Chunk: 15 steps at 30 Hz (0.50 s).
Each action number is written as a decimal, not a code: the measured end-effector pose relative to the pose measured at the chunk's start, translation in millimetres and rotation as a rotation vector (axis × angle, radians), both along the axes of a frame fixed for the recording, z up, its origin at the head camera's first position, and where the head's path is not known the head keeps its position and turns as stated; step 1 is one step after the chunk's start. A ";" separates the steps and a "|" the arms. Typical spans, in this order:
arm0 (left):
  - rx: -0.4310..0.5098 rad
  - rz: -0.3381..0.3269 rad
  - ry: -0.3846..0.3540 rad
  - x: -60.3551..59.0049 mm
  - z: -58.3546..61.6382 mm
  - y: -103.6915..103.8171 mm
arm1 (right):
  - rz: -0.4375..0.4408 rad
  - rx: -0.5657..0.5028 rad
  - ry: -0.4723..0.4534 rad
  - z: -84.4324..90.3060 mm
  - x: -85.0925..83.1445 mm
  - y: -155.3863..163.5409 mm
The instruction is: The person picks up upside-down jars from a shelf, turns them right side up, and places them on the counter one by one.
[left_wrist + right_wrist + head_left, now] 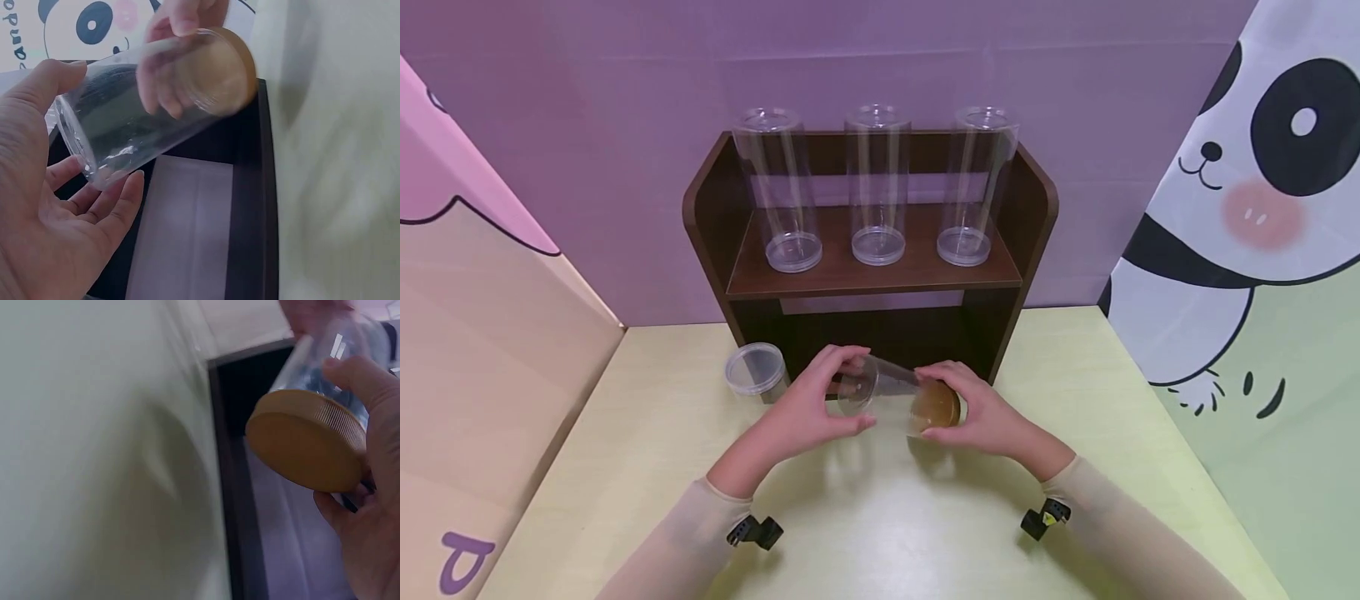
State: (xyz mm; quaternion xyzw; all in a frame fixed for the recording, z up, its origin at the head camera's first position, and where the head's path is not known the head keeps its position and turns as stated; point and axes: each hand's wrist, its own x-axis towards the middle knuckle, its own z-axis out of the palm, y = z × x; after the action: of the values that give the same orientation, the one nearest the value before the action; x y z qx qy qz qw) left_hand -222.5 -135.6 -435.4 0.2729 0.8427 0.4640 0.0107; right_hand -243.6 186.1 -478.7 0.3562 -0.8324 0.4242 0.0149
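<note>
A two-tier shelf [874, 292] stands at the back of the table [880, 533], with the backdrop [880, 50] behind it and the panda print [1247, 167] off to the right; on its upper board a left jar [777, 192], a middle jar [877, 183] and a right jar [979, 187] stand upright in a row, apart from each other. Before the lower compartment, a tilted screw-top jar [893, 396] sits between the left hand [808, 408] at its base and the right hand [983, 415] at its lid [306, 440]. A short tub [756, 371] stands left of these, by the shelf's front left corner.
</note>
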 end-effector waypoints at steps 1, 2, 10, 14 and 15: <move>0.004 -0.001 -0.013 0.4 -1.5 -0.5 | 0.004 0.004 0.011 2.7 -0.6 2.3; 0.009 -0.003 -0.026 0.5 -3.3 -1.0 | 0.011 0.002 0.021 5.4 -1.1 4.3; 0.024 -0.016 -0.200 3.0 -17.2 -4.1 | 0.057 0.023 0.080 22.8 -3.1 13.3; 0.061 -0.036 -0.259 4.1 -22.2 -3.9 | 0.058 0.036 0.076 27.8 -2.4 14.3; 0.066 -0.036 -0.262 4.1 -22.9 -3.8 | 0.059 0.032 0.075 28.9 -2.3 14.0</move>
State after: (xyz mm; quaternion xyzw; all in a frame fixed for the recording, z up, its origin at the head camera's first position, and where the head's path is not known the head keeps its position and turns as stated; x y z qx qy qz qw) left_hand -218.4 -139.4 -458.2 0.2251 0.8133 0.5229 0.1200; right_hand -245.9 200.1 -449.9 0.3967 -0.8271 0.3973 0.0279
